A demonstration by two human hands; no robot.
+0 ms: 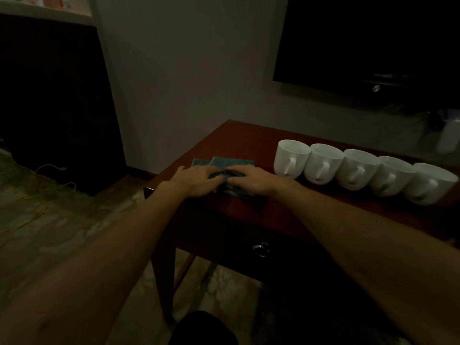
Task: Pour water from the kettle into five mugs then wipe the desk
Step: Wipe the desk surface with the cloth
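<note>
Both forearms outstretched, left hand [196, 178] and right hand [251, 179] pressing cloth [221, 163].

Dim hotel-type or home bedroom. Evidence: dark flat screen [368, 43] mounted on plain wall above red-brown wooden desk [249, 145] with ring-pull drawer [260, 249]; patterned floor [62, 220]; dark cabinet [54, 103] at left; yellow cable [39, 185] trailing.
</note>
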